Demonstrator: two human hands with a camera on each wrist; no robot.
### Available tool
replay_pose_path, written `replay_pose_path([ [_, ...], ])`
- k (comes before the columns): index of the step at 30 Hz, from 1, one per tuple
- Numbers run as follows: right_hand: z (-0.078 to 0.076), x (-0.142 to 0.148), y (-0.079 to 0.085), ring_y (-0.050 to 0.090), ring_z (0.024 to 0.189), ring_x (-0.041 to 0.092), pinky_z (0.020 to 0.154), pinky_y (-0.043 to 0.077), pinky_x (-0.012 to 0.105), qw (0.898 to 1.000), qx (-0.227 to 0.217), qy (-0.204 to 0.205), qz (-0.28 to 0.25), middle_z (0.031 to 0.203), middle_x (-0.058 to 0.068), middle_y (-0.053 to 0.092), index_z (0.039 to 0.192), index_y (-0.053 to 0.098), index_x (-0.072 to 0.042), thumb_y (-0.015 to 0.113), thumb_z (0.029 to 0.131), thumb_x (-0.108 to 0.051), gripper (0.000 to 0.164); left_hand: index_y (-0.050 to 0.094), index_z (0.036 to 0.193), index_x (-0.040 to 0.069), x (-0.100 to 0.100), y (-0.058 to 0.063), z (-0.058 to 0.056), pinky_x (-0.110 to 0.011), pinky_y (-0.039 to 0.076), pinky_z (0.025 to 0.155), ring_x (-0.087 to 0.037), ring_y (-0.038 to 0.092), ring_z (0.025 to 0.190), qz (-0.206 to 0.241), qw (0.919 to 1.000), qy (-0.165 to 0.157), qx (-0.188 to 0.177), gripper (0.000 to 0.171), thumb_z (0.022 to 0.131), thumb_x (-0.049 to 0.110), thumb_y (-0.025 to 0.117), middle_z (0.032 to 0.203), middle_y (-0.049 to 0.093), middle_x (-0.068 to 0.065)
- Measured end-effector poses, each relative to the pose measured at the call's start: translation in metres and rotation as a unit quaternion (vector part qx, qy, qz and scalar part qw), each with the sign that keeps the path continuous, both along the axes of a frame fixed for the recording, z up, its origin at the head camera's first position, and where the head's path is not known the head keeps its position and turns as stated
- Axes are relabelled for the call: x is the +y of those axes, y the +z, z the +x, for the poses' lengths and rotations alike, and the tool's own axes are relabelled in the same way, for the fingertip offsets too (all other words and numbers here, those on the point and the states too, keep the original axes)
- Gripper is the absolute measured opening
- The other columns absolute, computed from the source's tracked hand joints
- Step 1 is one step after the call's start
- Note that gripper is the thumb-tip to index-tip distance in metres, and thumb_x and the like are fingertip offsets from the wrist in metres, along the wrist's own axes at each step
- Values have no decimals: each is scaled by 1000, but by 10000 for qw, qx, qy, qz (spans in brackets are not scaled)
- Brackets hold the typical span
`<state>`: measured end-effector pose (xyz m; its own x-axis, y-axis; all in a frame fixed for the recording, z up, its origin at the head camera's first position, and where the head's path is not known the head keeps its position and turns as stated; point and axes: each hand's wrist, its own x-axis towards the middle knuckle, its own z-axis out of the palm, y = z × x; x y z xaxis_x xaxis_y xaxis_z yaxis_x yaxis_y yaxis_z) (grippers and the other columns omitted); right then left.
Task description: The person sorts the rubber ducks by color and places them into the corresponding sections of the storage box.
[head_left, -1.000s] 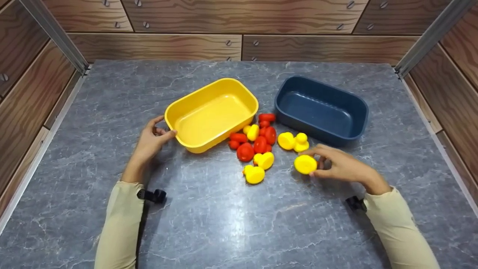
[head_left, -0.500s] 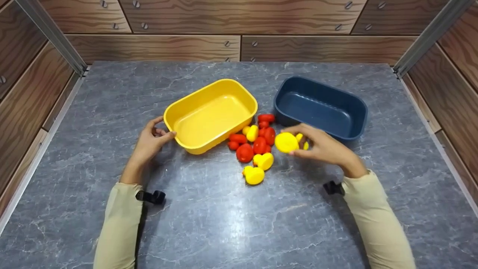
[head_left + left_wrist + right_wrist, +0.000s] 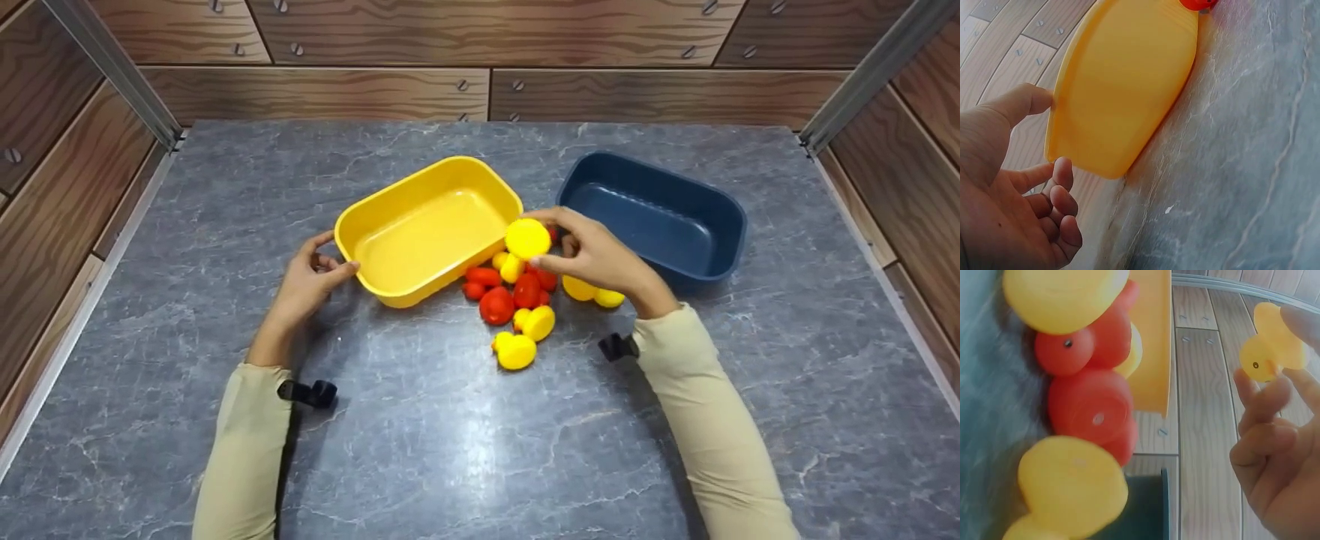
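Wide front tabletop (image 3: 450,435) lane between the sleeves (image 3: 244,450), yellow bin (image 3: 431,234) free from above but left grip (image 3: 298,286) blocks its left end, toy pile (image 3: 527,291) plus right grip (image 3: 592,259) over it plug the near gap to blue bin (image 3: 651,225).

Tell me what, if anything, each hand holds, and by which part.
The right hand pinches a yellow duck by its body; the left hand holds the yellow bin at its left end, thumb at the rim.

Tabletop (image 3: 420,442) (marbled grey), woodgrain panels (image 3: 487,34)
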<state>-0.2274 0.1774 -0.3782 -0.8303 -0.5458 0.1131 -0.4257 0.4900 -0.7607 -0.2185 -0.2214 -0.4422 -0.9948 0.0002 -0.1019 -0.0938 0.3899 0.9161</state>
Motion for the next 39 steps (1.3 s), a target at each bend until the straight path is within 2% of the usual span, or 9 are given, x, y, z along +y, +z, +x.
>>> replay_pose_path([
  [6,-12,-19,3,35,51,15,53,35,21,9998,-170,-91,-89,123,7,58,137,52,-19,69,89,-28,52,34,147,3,0,2,1,-17,39,58,-6,45,70,-25,10000,12,-65,71,88,24,68,90,49,-1],
  [10,-18,-32,7,51,79,15,62,42,24,9996,-274,-68,-29,126,7,57,139,50,-19,69,89,-29,54,33,148,4,0,3,2,-17,40,59,-7,46,71,6,10000,-7,-97,72,88,24,68,90,49,-1],
  [13,-22,-41,10,50,104,20,74,45,28,9996,-278,-56,69,126,7,56,140,49,-20,69,89,-30,56,33,148,4,1,3,2,-18,40,59,-6,46,71,2,10000,-13,-84,72,88,25,69,89,49,0],
  [16,-26,-50,13,53,105,25,81,49,32,9994,-315,-51,152,124,8,56,141,49,-21,69,89,-30,56,33,148,4,1,2,1,-18,40,58,-6,46,71,-24,10000,-11,-64,72,88,25,68,88,49,0],
  [19,-29,-59,14,53,105,24,84,49,33,9988,-429,-90,221,122,7,56,140,49,-23,69,88,-32,56,33,147,4,0,1,0,-18,40,58,-6,46,70,-33,10000,5,-61,72,88,25,68,88,49,0],
  [25,-34,-72,8,51,101,25,78,45,31,9975,-554,-210,386,121,9,55,141,48,-25,69,88,-34,57,34,147,2,2,-1,2,-17,40,58,-6,46,71,-27,10000,24,-54,71,88,23,69,88,50,0],
  [29,-37,-79,4,51,108,28,84,46,34,9965,-633,-299,447,124,11,54,141,48,-27,69,88,-36,57,33,147,2,2,-1,2,-17,40,57,-6,47,70,7,10000,-30,-57,72,88,23,69,88,51,0],
  [39,-44,-83,3,52,117,32,96,44,42,9955,-463,-513,643,128,13,57,144,45,-28,67,87,-46,64,34,147,5,1,3,2,-17,40,58,-6,46,70,-54,9999,-34,-88,73,88,26,70,90,50,-1],
])
